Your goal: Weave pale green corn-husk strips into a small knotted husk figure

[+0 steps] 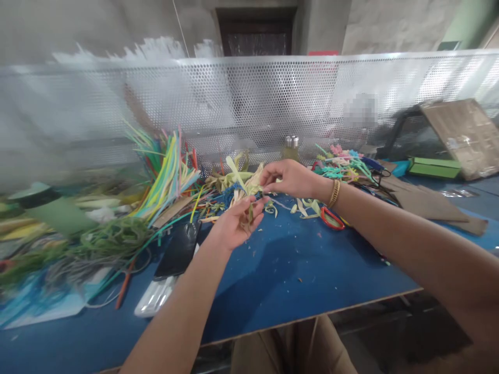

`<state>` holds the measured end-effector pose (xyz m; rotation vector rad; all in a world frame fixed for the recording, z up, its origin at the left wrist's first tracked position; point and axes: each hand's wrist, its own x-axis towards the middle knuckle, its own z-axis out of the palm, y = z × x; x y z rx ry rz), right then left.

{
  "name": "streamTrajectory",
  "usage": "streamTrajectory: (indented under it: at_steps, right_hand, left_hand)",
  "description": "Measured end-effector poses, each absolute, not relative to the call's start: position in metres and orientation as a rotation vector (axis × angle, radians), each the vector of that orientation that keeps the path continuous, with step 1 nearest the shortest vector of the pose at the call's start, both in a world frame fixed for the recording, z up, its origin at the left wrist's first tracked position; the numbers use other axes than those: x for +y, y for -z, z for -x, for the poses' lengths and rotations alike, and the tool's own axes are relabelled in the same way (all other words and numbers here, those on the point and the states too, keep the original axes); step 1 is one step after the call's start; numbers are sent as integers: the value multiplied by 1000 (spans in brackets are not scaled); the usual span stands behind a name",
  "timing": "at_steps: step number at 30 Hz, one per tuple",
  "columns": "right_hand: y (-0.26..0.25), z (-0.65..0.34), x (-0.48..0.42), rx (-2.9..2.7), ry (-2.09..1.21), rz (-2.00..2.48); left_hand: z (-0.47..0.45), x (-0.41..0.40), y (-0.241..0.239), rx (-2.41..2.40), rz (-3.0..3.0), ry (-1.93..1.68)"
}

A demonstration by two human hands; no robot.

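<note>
My left hand (236,224) is raised over the table with its palm up and fingers curled. An olive-green leaf-like strip (247,218) lies in it. Close by, my right hand (286,179) has its thumb and forefinger pinched together just above the left fingertips. Whatever that pinch holds is too small to make out. Behind both hands sits a heap of pale yellow-green leaf-like pieces (255,179), partly hidden by the fingers. Several loose pale green pieces (307,208) lie on the blue table (280,285) beside a red-handled pair of scissors (332,219).
A bundle of colourful thin stems (171,171) stands at the left. Nearer are a black phone (178,250) and green coiled material (115,236). A jar (291,148), small colourful flowers (346,161) and brown cardboard (429,205) lie rightward. A perforated metal screen (257,104) bounds the back.
</note>
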<state>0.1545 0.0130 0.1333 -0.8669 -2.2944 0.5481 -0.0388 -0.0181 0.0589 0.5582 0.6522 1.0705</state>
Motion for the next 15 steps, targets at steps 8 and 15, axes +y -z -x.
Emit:
streamTrajectory:
  at_steps: [8,15]
  right_hand:
    - [-136,-146,17,-2297,-139,926]
    - [-148,-189,32,-2423,734,1155]
  left_hand:
    - [35,-19,-57,556,-462,-962]
    - [40,-11,-54,700,-559,-981]
